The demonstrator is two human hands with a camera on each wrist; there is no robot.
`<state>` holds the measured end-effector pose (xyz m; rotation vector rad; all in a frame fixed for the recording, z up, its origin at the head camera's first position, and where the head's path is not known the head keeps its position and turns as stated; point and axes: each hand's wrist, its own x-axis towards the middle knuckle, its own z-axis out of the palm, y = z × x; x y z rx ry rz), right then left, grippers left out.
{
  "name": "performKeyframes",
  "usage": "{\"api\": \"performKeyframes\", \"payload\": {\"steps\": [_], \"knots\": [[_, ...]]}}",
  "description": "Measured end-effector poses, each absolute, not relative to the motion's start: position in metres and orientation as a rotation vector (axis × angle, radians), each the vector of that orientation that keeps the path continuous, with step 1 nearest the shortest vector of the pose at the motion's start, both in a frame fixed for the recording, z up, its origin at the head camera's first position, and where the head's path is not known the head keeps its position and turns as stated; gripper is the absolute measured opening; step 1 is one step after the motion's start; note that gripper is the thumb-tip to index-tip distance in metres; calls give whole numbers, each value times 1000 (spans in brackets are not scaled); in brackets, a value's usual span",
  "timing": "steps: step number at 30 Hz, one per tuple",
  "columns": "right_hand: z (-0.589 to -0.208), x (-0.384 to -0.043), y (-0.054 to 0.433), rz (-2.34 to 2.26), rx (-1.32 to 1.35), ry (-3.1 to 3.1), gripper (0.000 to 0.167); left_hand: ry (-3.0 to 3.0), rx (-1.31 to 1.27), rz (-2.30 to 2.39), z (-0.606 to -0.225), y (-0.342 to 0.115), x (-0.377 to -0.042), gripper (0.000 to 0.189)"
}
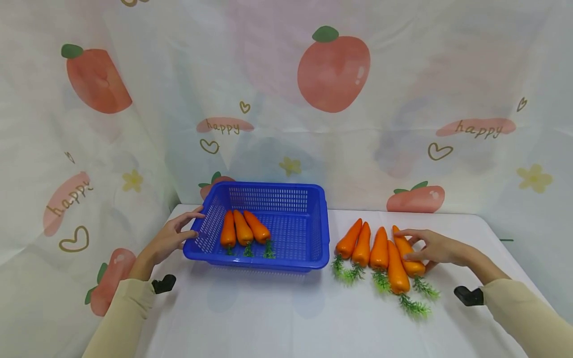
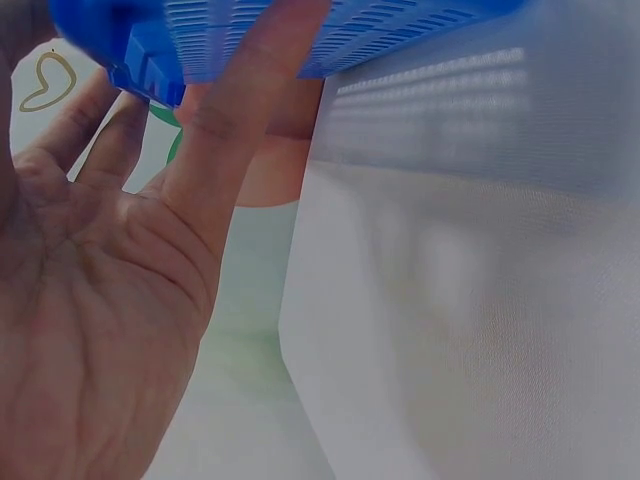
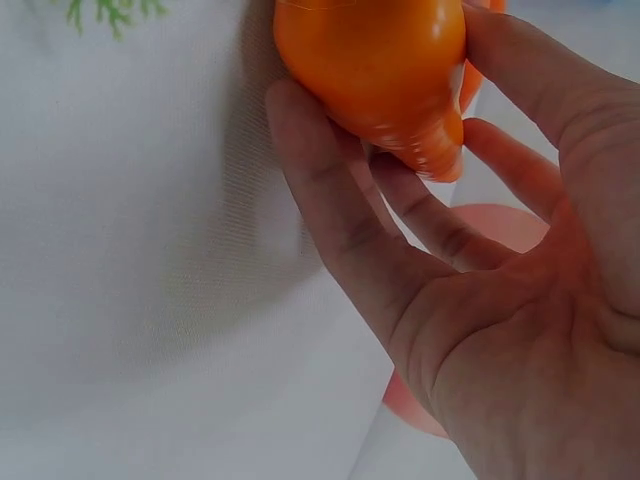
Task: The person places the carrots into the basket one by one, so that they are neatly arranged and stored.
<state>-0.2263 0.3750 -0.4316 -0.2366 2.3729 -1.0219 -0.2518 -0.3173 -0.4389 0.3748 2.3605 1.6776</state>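
A blue plastic basket (image 1: 288,233) with slotted walls holds three orange carrots (image 1: 243,229) with green tops. At its left rim, my left hand (image 1: 167,241) grips the edge, the fingertips over the rim and the thumb (image 2: 235,110) along the outer wall. To the right of the basket, several more carrots (image 1: 379,250) lie in a row on the table, leafy ends toward me. My right hand (image 1: 436,248) holds the rightmost carrot (image 3: 375,50), thumb on one side and fingers on the other. Part of that carrot is hidden by the fingers.
The table (image 1: 268,318) has a white cover and meets a fruit-print curtain (image 1: 380,99) behind the basket. More curtain (image 1: 40,149) hangs on the left side. A dark strap piece (image 1: 469,296) juts out from the right sleeve, and another (image 1: 164,284) from the left.
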Motion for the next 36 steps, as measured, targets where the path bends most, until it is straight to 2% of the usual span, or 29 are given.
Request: {"api": "performKeyframes", "payload": {"steps": [27, 36], "knots": [[-431, -226, 375, -1016, -268, 2387, 79, 2405, 366, 1640, -434, -316, -249, 51], [-413, -228, 376, -962, -286, 2405, 78, 2383, 368, 1655, -436, -316, -249, 49]]}}
